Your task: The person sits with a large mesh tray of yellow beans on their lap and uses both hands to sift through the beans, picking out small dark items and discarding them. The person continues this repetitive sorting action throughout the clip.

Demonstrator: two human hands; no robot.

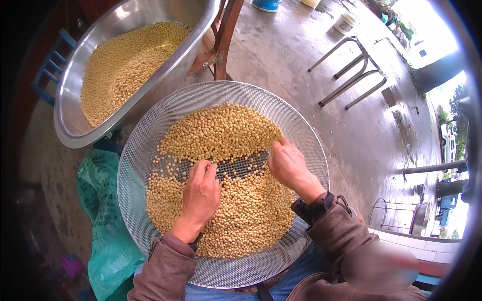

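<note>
A round wire-mesh sieve [297, 113] rests over the person's knees, holding two heaps of pale yellow soybeans [241, 214] with a thin band of bare mesh and scattered beans between them. My left hand [201, 193] is at the near edge of that band, fingertips down among the beans; whether it pinches any is hidden. My right hand [288, 161] is at the band's right end, fingers curled against the far heap's edge, their contents hidden. Beyond the sieve at the upper left, a large metal basin [139, 94] holds many more soybeans [124, 71].
A green plastic bag [109, 225] bearing writing hangs at the sieve's left. A wooden frame [226, 41] stands beside the basin, and a blue chair [49, 71] behind it. Metal stool legs [357, 71] and a white bucket [344, 23] are on the wet floor at the upper right.
</note>
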